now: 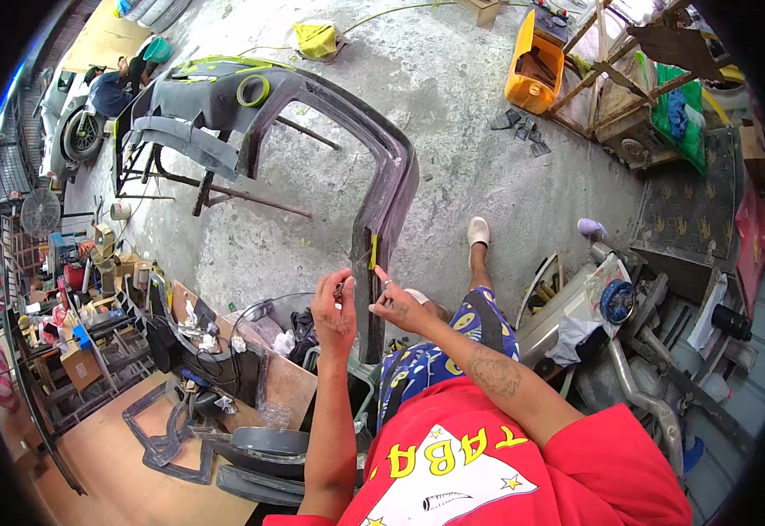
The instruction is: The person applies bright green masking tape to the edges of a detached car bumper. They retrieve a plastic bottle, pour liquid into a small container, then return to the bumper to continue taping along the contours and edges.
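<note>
A large dark grey car bumper with dusty, sanded-looking patches stretches toward me on a metal stand. Its near end passes between my hands. A short strip of yellow tape sits on that end. My right hand is beside it, index finger stretched out to the bumper's edge just below the tape, the other fingers bent with nothing visible in them. On the other side of the bumper end, my left hand is raised, fingers curled round a small dark thing that I cannot make out.
More yellow-green tape and a yellow-green ring are on the bumper's far part. Another person crouches by a car wheel. An orange container stands far right. Car parts and boxes crowd both sides.
</note>
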Motion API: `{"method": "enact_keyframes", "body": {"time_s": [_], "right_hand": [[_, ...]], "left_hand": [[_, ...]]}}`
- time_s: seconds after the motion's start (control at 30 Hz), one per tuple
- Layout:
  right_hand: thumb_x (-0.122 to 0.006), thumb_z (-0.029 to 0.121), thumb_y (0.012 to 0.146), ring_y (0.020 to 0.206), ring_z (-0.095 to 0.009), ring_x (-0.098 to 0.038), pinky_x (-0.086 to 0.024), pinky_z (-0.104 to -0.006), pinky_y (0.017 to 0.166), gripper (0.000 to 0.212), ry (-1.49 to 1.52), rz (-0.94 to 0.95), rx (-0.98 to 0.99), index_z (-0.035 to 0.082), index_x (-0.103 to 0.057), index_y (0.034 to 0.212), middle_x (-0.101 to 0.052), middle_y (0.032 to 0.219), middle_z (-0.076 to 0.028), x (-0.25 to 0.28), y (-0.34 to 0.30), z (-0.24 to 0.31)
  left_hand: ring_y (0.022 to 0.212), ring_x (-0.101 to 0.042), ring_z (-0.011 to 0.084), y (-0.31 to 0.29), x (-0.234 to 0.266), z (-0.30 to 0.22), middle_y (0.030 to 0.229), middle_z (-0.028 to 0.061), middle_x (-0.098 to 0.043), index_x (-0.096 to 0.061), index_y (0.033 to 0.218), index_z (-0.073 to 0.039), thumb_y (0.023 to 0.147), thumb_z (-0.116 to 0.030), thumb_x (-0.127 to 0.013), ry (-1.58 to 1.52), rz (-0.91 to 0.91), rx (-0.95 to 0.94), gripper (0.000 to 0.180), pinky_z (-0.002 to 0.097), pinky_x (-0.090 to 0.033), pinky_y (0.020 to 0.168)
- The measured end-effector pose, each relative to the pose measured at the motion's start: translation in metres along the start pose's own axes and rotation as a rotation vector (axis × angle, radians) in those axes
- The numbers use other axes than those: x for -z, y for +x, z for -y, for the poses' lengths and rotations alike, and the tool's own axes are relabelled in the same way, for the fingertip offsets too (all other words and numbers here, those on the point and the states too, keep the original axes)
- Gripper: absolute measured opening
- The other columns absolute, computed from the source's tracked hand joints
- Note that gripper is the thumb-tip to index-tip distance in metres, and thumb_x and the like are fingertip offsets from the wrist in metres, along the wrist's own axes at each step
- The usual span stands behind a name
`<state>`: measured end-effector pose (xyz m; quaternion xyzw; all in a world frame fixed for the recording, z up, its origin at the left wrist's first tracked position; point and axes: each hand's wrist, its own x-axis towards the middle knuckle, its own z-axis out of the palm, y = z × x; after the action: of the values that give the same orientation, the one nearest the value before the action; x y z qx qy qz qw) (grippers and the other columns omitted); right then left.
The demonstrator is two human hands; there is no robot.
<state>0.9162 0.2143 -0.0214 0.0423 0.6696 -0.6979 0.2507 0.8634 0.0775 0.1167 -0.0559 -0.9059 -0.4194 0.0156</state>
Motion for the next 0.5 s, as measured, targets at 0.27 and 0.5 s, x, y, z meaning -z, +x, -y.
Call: {"method": "enact_keyframes", "body": {"time_s": [0.27,0.5], "right_hand": [[-0.071,0.02,0.09,0.073,-0.015,-0.063,-0.052,-0.0316,0.074,0.098,-0.021,-0.03,0.012,0.007,-0.008,0.164,-0.063,0.078,-0.006,0.003,0.003,0.009],[-0.071,0.019,0.09,0.073,-0.016,-0.064,-0.053,-0.032,0.074,0.1,0.033,-0.03,0.04,0.01,-0.005,0.165,-0.064,0.078,-0.007,-0.004,0.008,-0.005]], "left_hand": [[0.079,-0.064,0.0199,-0.004,-0.001,0.008,0.095,0.0102,-0.065,-0.069,0.111,-0.002,0.1,-0.01,-0.063,-0.034,-0.002,0.058,0.015,0.0303,-0.05,0.067],[0.08,-0.064,0.0201,0.001,-0.004,0.004,0.095,0.0103,-0.065,-0.069,0.111,-0.002,0.1,-0.011,-0.063,-0.045,-0.02,0.078,0.015,0.0307,-0.05,0.067]]}}
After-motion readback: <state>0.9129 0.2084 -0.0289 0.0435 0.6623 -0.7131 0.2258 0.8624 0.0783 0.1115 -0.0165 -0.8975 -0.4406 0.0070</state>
